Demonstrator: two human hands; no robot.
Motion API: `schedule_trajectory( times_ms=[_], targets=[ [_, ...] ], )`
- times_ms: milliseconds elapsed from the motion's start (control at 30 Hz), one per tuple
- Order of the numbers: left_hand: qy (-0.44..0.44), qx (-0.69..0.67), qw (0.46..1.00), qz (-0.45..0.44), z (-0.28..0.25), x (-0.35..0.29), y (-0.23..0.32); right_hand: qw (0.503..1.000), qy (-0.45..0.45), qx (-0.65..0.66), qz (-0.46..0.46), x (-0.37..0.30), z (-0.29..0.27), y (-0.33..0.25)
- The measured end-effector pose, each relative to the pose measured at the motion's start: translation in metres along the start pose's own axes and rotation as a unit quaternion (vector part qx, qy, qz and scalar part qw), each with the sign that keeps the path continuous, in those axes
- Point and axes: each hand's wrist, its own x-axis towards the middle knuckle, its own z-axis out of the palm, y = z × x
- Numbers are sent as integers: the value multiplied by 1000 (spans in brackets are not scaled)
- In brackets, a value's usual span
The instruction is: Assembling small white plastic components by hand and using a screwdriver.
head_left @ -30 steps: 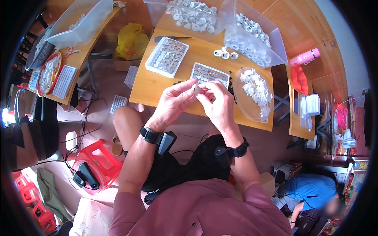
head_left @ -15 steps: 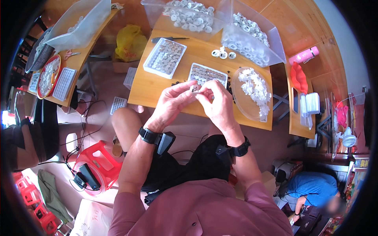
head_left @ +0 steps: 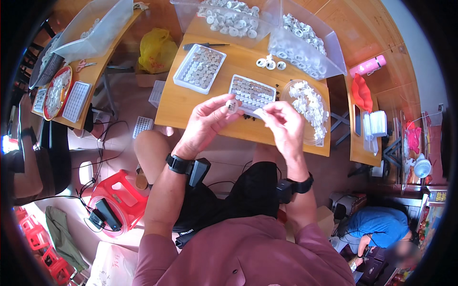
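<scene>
Over the front edge of the wooden table, my left hand [head_left: 208,119] is closed in a pinch on a small round white plastic part [head_left: 232,106]. To its right, my right hand [head_left: 285,125] pinches a small white piece [head_left: 259,112], its exact kind too small to make out. A gap separates the two hands. Just beyond them lies a white tray [head_left: 275,95] with rows of small round grey and white parts. A shallow clear round dish [head_left: 285,91], heaped with white scraps, sits beyond my right hand.
A second tray of round parts [head_left: 192,88] and a screwdriver [head_left: 205,45] lie at the table's left. Clear bins [head_left: 305,66] of white ring-shaped parts stand at the back. Several loose parts [head_left: 270,64] lie before them. A red stool [head_left: 129,190] with cables is at left.
My hands were together at the round part. My right hand has moved right, away from my left, with the small white piece, and the round part's face now shows.
</scene>
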Motion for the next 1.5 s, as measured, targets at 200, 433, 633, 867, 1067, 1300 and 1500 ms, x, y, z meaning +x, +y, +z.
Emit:
schedule_trajectory(
  times_ms=[200,433,633,867,1067,1300,1500],
  targets=[
    [41,-24,996,82,-9,-3,20,971,-64,-225,46,-8,-52,21],
    [56,-91,975,196,-25,-11,40,924,-8,-372,-88,-11,-51,39],
    [92,-103,966,218,-28,-18,46,923,8,-350,-162,26,-28,-1],
    [80,-111,973,186,-26,-10,38,903,-123,-342,-228,170,57,-43],
    [2,-146,981,130,-27,-5,34,893,-214,-350,-186,255,107,7],
    [-34,-194,975,107,-29,-8,41,856,-264,-409,-177,258,120,7],
    [-61,-208,972,96,-21,-5,39,854,-251,-410,-200,257,109,11]
  ],
)
